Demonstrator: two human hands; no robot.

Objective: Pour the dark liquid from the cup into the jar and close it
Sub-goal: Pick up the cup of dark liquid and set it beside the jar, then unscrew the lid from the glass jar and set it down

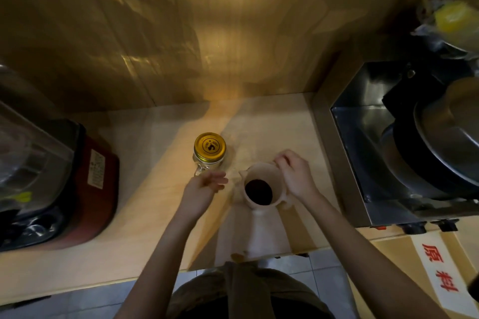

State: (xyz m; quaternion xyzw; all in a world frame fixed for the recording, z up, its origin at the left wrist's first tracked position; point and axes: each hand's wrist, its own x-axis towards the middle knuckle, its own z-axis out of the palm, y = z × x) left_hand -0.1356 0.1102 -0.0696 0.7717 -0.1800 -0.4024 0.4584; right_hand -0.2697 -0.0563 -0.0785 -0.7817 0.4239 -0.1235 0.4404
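Note:
A glass jar [207, 160] with a side handle stands on the pale counter [145, 235], its gold lid [210, 146] resting on top. To its right stands a cream cup [261, 189] with a spout and dark liquid inside. My right hand [295, 176] rests against the cup's right side, fingers curled over the rim by its handle; a firm grip cannot be confirmed. My left hand [204, 189] hovers just below the jar's handle, fingers apart, holding nothing, slightly blurred.
A red and black appliance [64, 184] with a clear container fills the left of the counter. A steel machine [388, 153] with stacked metal pans stands at the right. A cardboard box with red characters [438, 269] sits at the lower right. The wall is close behind.

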